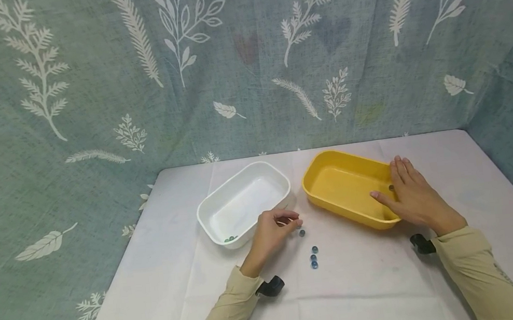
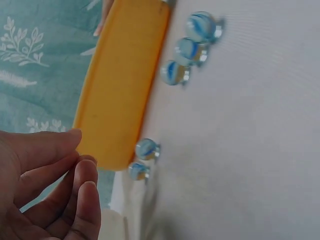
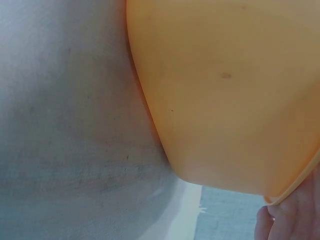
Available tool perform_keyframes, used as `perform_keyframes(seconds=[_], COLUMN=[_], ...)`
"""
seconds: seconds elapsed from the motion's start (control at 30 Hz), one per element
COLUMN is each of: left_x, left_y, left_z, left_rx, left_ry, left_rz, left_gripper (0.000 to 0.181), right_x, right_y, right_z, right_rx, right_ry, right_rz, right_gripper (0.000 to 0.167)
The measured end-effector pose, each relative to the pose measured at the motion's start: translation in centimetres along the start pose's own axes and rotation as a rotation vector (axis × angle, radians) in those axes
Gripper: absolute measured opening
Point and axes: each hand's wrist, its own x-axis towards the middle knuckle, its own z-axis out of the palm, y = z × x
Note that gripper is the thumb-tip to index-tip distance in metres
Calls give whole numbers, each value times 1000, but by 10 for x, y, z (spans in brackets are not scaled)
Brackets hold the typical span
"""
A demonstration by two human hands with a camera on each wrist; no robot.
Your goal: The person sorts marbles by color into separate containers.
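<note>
Left grip (image 1: 270,229) parted, marbles (image 2: 146,149) to its right; right grip (image 1: 413,198) straight-fingered on yellow tray (image 1: 348,212); white-covered desk (image 1: 365,305) beneath; leafy cloth (image 1: 256,108) behind.

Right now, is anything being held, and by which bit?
Nothing looks held. The left hand seems empty; the right hand just rests against the yellow tray at its right end.

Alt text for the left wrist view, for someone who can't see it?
A left hand with bent fingers, nothing visible between its fingertips, is in the foreground, a yellow tub beyond it. Five blue-swirled marbles, three together and a pair, lie on a white surface; teal leaf-print fabric fills the background.
</note>
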Motion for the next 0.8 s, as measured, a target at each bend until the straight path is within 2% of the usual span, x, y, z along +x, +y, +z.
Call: perform_keyframes(seconds=[0.47, 0.8], left_x=[-12, -13], left_y=[-10, -12], left_z=[5, 11], left_rx=[59, 112], left_ry=[-31, -45], left_rz=[-50, -17], left_gripper=[14, 14], right_x=[-1, 1], right_y=[2, 1], right_z=[1, 1], right_rx=[1, -7], right_ry=[-3, 3], right_rz=[-4, -8], right_gripper=[109, 109])
